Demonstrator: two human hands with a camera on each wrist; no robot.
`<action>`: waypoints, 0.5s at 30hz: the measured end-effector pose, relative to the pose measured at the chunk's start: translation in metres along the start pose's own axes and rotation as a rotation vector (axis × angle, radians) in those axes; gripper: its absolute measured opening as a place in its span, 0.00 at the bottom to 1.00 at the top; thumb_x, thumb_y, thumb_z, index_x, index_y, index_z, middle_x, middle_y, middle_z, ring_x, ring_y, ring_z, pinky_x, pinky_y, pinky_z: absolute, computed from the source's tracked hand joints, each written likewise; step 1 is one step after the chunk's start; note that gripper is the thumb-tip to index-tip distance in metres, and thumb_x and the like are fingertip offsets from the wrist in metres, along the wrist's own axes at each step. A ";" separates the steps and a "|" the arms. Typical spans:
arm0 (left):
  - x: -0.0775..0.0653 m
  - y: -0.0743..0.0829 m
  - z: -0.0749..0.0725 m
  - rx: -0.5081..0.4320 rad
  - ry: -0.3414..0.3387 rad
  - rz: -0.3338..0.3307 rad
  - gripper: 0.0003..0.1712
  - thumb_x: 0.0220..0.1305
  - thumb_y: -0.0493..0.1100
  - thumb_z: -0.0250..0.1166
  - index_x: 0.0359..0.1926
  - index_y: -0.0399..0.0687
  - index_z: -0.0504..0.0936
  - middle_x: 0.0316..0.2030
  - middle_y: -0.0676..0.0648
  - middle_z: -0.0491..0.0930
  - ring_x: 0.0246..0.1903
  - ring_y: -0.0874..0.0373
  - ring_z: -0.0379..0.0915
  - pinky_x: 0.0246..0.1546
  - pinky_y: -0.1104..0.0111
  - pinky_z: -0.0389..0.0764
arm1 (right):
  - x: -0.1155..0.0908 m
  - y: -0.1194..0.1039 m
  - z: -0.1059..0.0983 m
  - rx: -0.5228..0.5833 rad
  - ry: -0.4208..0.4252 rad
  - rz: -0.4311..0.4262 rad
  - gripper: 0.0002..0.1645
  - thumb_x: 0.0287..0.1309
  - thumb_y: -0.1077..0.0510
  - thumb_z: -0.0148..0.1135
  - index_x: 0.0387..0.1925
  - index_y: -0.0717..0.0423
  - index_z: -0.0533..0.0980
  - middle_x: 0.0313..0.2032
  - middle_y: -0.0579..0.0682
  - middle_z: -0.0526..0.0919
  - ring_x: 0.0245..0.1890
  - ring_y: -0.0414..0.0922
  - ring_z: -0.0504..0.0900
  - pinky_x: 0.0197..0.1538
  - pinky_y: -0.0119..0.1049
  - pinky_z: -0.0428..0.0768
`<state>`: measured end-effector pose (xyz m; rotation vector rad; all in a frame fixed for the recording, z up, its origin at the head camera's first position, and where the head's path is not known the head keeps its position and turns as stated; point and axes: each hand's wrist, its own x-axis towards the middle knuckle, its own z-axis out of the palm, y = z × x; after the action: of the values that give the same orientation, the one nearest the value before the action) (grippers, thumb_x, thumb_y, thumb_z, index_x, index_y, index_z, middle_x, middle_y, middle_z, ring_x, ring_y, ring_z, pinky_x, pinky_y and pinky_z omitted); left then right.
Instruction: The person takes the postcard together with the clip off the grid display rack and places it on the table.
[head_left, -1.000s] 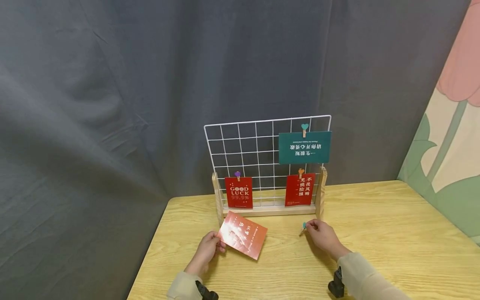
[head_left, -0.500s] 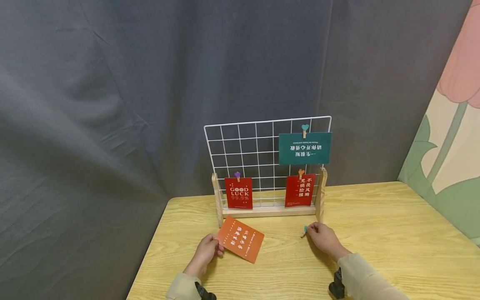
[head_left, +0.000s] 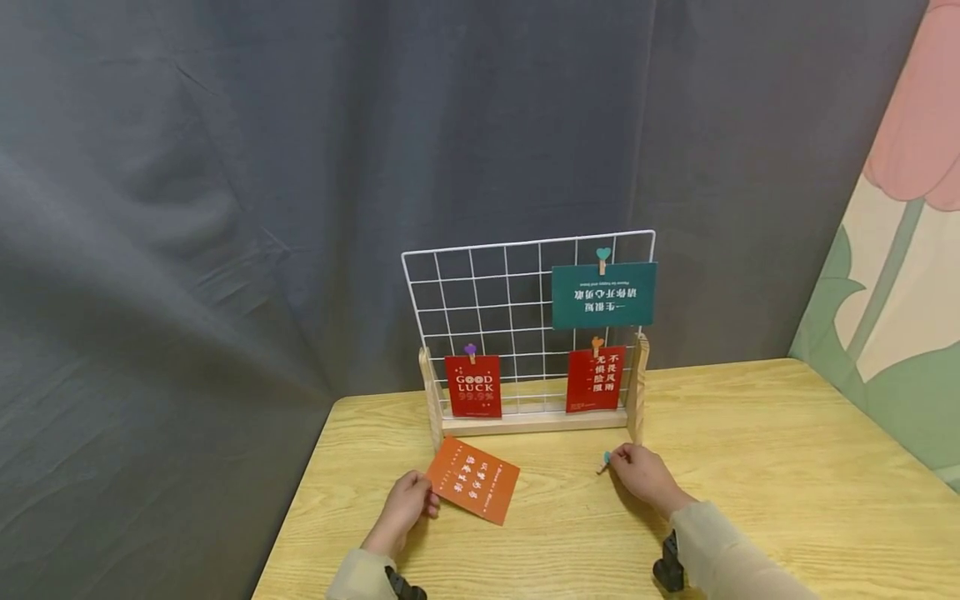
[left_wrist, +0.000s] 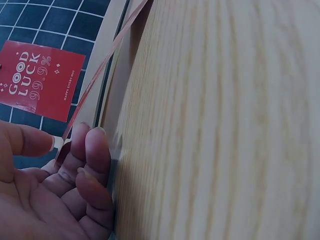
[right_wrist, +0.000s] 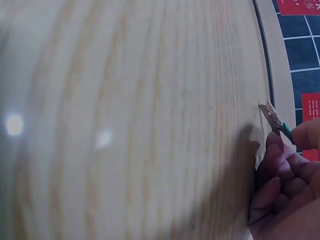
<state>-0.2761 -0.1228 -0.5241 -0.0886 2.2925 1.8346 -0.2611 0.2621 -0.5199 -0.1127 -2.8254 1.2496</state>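
While the left hand (head_left: 403,502) pinches an orange card (head_left: 474,481), the right hand (head_left: 647,477) clamps a teal-topped clip (head_left: 606,460)!
Caught at its nine o'clock corner, that card is out at seven o'clock from the wire rack (head_left: 536,423) on the bench (head_left: 547,550); across at the rack's five o'clock, the clip sits tight in the right hand's pinch.

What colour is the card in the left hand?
The card is orange, clearest in the head view.
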 end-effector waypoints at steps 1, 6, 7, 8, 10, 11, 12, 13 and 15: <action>0.000 0.001 -0.001 0.012 0.001 -0.003 0.12 0.80 0.37 0.45 0.40 0.37 0.72 0.28 0.47 0.77 0.25 0.60 0.74 0.28 0.69 0.75 | 0.000 0.001 0.000 0.002 0.000 0.002 0.14 0.73 0.61 0.51 0.38 0.66 0.79 0.27 0.49 0.76 0.27 0.45 0.70 0.32 0.38 0.69; -0.001 0.003 -0.003 0.081 -0.002 -0.011 0.13 0.79 0.38 0.47 0.38 0.37 0.73 0.28 0.47 0.77 0.25 0.59 0.73 0.30 0.68 0.76 | 0.000 0.003 0.002 0.012 0.006 0.016 0.13 0.73 0.61 0.51 0.37 0.66 0.79 0.28 0.49 0.76 0.27 0.45 0.71 0.33 0.38 0.69; -0.001 0.004 -0.004 0.096 -0.002 -0.009 0.13 0.79 0.38 0.47 0.38 0.37 0.73 0.28 0.46 0.77 0.25 0.59 0.73 0.30 0.68 0.76 | 0.000 0.003 0.002 0.011 0.008 0.017 0.13 0.73 0.61 0.51 0.37 0.66 0.79 0.28 0.49 0.76 0.27 0.45 0.71 0.33 0.38 0.69; -0.001 0.004 -0.004 0.113 -0.002 -0.006 0.13 0.79 0.39 0.47 0.38 0.37 0.73 0.28 0.46 0.77 0.26 0.58 0.73 0.30 0.67 0.76 | 0.000 0.003 0.002 0.011 0.011 0.019 0.13 0.72 0.61 0.51 0.37 0.66 0.79 0.28 0.49 0.76 0.28 0.45 0.71 0.33 0.38 0.69; -0.002 0.005 -0.005 0.154 0.005 0.004 0.13 0.79 0.39 0.48 0.39 0.36 0.74 0.29 0.45 0.77 0.27 0.57 0.73 0.31 0.66 0.76 | 0.000 0.003 0.002 0.012 0.012 0.023 0.13 0.72 0.61 0.52 0.37 0.66 0.79 0.28 0.49 0.76 0.28 0.45 0.71 0.33 0.39 0.69; -0.002 0.005 -0.005 0.170 0.010 0.010 0.13 0.79 0.39 0.48 0.40 0.36 0.75 0.29 0.45 0.77 0.27 0.57 0.73 0.31 0.66 0.77 | 0.000 0.003 0.001 0.009 0.014 0.021 0.13 0.72 0.61 0.52 0.37 0.66 0.79 0.28 0.49 0.76 0.28 0.45 0.71 0.33 0.39 0.70; -0.002 0.005 -0.006 0.185 0.015 0.013 0.13 0.79 0.40 0.48 0.41 0.35 0.75 0.29 0.45 0.77 0.27 0.56 0.73 0.31 0.66 0.76 | 0.000 0.003 0.001 0.008 0.015 0.021 0.13 0.72 0.61 0.51 0.37 0.66 0.79 0.28 0.49 0.76 0.28 0.45 0.71 0.33 0.39 0.70; -0.001 0.005 -0.006 0.200 0.021 0.017 0.14 0.79 0.40 0.48 0.41 0.34 0.75 0.29 0.45 0.77 0.28 0.56 0.73 0.31 0.65 0.76 | 0.000 0.002 0.001 0.004 0.017 0.019 0.13 0.72 0.61 0.51 0.37 0.66 0.79 0.28 0.49 0.76 0.28 0.45 0.71 0.33 0.39 0.70; -0.002 0.005 -0.007 0.229 0.030 0.026 0.14 0.79 0.41 0.49 0.43 0.34 0.75 0.29 0.45 0.77 0.28 0.55 0.73 0.31 0.65 0.75 | 0.000 0.001 0.000 0.005 0.016 0.018 0.14 0.73 0.61 0.51 0.39 0.67 0.79 0.29 0.50 0.77 0.29 0.46 0.72 0.34 0.39 0.70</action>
<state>-0.2760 -0.1287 -0.5172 -0.0526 2.5172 1.5788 -0.2607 0.2628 -0.5210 -0.1477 -2.8135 1.2538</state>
